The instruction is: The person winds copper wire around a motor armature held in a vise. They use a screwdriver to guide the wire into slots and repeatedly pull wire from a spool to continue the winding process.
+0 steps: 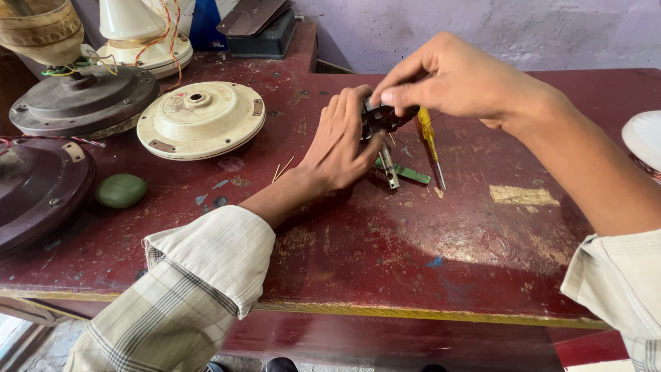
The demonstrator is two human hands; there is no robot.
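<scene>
Together, both hands grip a small dark metal part (381, 116) just above the worn red desk (385, 241): the left hand (342, 141) cups it from the side, and the right hand (451, 76) pinches its top. Beside it a yellow-handled screwdriver (429, 141) slants down to the desk. Well to the left lie a cream fan motor cover (200, 119) and a green oval lump (121, 190).

Both hands meet over a worn dark-red wooden table (385, 255). The left hand (341, 148) cups a small dark metal part (381, 117) from the side, while the right hand (454, 79) pinches its top. A yellow-handled screwdriver (428, 141) lies just beside it. Off to the left sit a cream round fan cover (201, 118) and a green oval lump (121, 190).
</scene>
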